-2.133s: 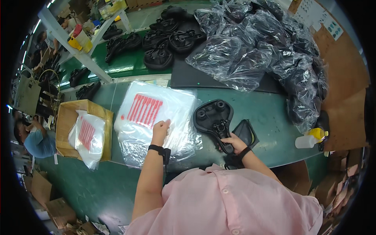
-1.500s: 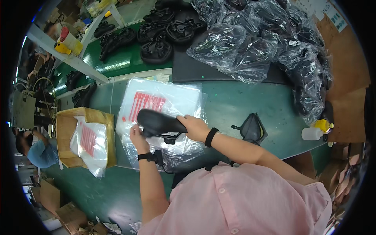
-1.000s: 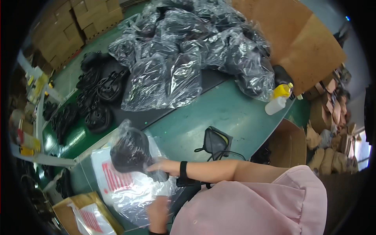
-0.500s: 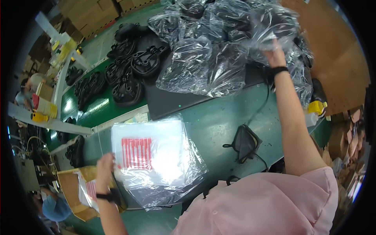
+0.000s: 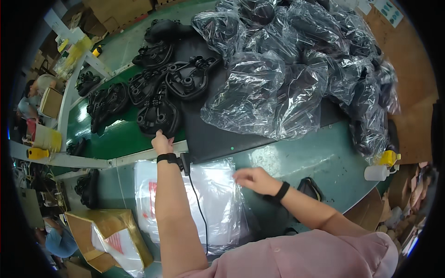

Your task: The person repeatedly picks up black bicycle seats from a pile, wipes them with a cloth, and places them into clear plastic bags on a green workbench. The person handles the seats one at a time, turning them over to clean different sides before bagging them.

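The saddle is black, broad at its near end, and lies underside up on the glossy green strip, exposing rails and round fittings. The left hand meets its near edge; whether the fingers pinch it cannot be told. The fingers of the right hand curl loosely beside the clear plastic bags; any grip there is indistinct. The left forearm partly covers red print.

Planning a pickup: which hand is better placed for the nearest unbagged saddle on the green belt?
Likely the left hand: it's at the near edge of that saddle; the right hand is farther, by the clear bags.
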A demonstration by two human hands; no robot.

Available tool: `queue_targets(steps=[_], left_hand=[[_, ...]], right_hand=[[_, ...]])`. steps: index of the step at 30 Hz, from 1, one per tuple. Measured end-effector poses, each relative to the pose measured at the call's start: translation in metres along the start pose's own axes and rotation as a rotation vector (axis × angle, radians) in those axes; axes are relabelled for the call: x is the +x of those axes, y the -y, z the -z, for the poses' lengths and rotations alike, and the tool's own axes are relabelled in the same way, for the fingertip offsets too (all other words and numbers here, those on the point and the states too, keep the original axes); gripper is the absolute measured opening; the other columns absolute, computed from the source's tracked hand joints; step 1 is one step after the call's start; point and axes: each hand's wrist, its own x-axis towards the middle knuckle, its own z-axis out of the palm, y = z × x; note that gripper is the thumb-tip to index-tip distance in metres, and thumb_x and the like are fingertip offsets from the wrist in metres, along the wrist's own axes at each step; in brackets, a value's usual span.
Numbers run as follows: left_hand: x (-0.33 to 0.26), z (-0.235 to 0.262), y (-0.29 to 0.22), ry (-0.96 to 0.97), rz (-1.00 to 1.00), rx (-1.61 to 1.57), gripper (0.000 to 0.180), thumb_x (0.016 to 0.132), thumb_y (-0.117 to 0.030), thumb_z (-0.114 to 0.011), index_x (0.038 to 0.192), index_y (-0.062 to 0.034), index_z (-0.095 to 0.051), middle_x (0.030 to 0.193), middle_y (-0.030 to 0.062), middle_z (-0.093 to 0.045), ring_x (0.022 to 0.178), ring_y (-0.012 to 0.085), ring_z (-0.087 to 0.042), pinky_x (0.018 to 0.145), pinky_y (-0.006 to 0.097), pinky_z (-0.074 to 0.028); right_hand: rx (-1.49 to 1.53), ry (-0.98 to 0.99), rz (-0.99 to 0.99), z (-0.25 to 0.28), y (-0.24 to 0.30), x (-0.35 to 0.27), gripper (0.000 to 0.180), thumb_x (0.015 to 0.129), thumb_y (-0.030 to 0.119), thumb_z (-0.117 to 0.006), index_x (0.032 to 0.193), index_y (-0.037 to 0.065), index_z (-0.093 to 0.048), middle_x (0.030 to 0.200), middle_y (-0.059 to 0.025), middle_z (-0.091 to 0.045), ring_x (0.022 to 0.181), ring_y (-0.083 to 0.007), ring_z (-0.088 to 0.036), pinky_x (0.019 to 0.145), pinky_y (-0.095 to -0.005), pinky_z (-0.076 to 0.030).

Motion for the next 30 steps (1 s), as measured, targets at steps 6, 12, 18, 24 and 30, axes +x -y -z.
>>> queue_targets(steps=[6,12,18,24,30], left_hand=[[-0.041,0.045,-0.007,-0.003,-0.236,0.042,0.040,0.084,-0.027,-0.055,0.110,0.0029,-0.054,0.103,0.0132,-0.061,0.087,0.0247,-0.062,0.065,0.038,-0.054],[-0.157,0.168,-0.051,0.213,-0.484,0.116,0.040,0.093,-0.021,-0.044,0.121,0.0073,-0.048,0.123,0.0184,-0.049,0.108,0.0257,-0.055,0.089,0.037,-0.049],[-0.332,0.158,-0.106,0.294,-0.415,0.246,0.032,0.084,-0.013,-0.060,0.115,-0.0033,-0.061,0.112,0.0174,-0.062,0.102,0.0342,-0.058,0.088,0.038,-0.045],[-0.414,0.121,-0.129,0.389,-0.674,0.497,0.037,0.097,-0.023,-0.039,0.121,0.0019,-0.050,0.098,0.0151,-0.063,0.093,0.0172,-0.059,0.082,0.029,-0.048],[-0.476,0.072,-0.060,1.089,-1.396,1.236,0.059,0.076,-0.045,-0.065,0.127,-0.0180,-0.053,0.138,0.0037,-0.043,0.131,0.0325,-0.034,0.102,0.056,-0.027]], right_hand=[[-0.265,-0.151,-0.056,0.021,0.001,-0.031,0.036,0.081,0.010,-0.062,0.117,0.008,-0.058,0.103,-0.0141,-0.065,0.091,-0.0253,-0.063,0.081,-0.0352,-0.050],[-0.809,-0.265,0.480,0.047,0.104,-0.024,0.088,0.060,0.008,-0.073,0.138,0.007,-0.033,0.146,-0.0223,-0.024,0.135,-0.0417,-0.021,0.111,-0.0496,-0.021],[-0.868,0.123,0.626,0.011,0.155,-0.040,0.089,0.057,0.028,-0.081,0.131,0.005,-0.039,0.130,-0.0195,-0.047,0.125,-0.0339,-0.040,0.102,-0.0461,-0.034],[0.656,0.448,-0.117,-0.012,0.117,-0.106,0.057,0.074,0.027,-0.073,0.116,-0.001,-0.047,0.088,-0.0140,-0.062,0.071,-0.0246,-0.063,0.053,-0.0299,-0.052],[1.480,0.367,-0.552,-0.029,0.127,-0.151,0.061,0.088,0.055,-0.047,0.116,0.002,-0.049,0.089,-0.0194,-0.059,0.051,-0.0274,-0.057,0.033,-0.0316,-0.042]])
